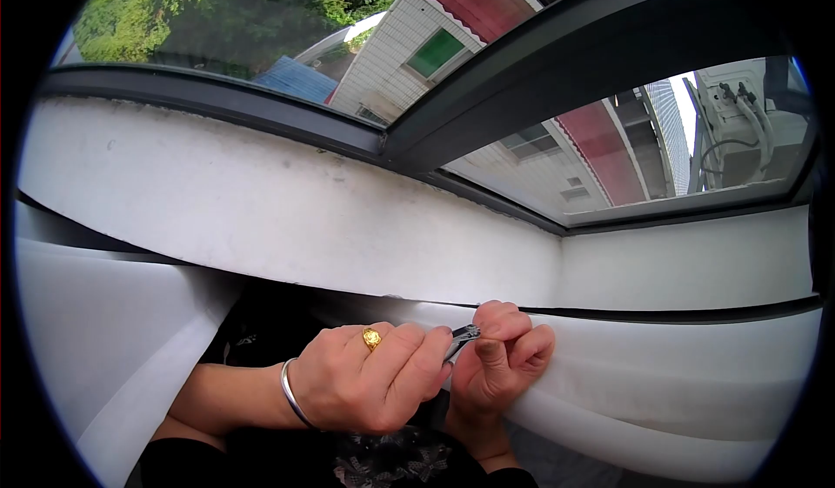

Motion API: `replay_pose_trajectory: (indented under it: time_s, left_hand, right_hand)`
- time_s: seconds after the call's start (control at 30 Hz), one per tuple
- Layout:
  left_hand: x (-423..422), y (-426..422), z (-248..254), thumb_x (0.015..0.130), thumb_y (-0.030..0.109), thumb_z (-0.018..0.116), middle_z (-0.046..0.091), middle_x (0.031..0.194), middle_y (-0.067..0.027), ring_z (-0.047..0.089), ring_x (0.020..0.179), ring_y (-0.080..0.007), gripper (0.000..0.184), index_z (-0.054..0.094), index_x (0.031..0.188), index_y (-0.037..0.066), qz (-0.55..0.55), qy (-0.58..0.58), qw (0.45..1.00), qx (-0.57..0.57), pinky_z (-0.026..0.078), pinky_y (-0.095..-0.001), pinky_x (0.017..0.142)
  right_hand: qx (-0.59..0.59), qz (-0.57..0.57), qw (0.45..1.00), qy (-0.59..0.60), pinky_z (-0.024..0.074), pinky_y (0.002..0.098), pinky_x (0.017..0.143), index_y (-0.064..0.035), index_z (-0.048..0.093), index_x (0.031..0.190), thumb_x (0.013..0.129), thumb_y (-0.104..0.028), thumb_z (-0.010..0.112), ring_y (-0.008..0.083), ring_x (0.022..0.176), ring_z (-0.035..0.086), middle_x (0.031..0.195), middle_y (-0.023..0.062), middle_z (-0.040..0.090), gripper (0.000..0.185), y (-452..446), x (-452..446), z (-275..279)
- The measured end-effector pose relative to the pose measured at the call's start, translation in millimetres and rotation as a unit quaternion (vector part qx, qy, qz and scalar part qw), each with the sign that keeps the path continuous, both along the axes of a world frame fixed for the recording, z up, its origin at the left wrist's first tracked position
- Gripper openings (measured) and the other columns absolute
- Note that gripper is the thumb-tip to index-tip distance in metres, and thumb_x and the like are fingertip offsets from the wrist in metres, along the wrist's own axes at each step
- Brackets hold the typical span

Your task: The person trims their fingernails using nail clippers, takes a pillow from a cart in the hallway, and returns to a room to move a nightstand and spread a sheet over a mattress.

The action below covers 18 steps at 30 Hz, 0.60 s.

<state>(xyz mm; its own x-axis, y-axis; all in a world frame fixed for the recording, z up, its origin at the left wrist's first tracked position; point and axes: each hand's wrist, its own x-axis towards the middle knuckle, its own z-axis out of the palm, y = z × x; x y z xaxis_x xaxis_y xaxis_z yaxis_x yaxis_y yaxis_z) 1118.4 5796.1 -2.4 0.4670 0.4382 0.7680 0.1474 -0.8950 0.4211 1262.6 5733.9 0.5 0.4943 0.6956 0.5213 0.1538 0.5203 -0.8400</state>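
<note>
My left hand (374, 379) comes in from the left, wearing a gold ring (372, 339) and a silver bangle (292, 394). Its fingers are closed around a small metal nail clipper (463, 340), whose jaw end points to the right. The clipper's jaws are against a fingertip of my right hand (500, 362); exactly how they meet the nail is too small to tell. The right hand's fingers are curled in, and I see nothing held in them. Most of the clipper's handle is hidden inside my left hand.
A white windowsill (287, 201) runs just beyond my hands, under a dark-framed window (409, 144). White curtain fabric (670, 379) lies to the right, with another white curtain (104, 323) on the left. Trees, buildings and an outdoor unit show through the glass.
</note>
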Motion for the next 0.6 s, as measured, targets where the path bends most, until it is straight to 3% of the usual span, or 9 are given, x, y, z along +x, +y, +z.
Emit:
replay_pose_trajectory:
  time_s: [0.6]
  left_hand:
    - [-2.4,-1.2,1.6,0.074,0.015,0.058,0.055,0.063,-0.0076,0.052,0.045,-0.0136,0.023,0.057,0.084,-0.005,-0.014,0.009,1.0,-0.002,0.039,-0.0213,0.038]
  right_hand:
    - [0.004,0.013,1.0,0.008,0.0375,0.0304,0.054,-0.0099,0.029,0.067,0.068,0.009,0.063,0.017,0.058,0.043,0.066,0.0075,0.054,0.038,-2.2,-1.6,0.0]
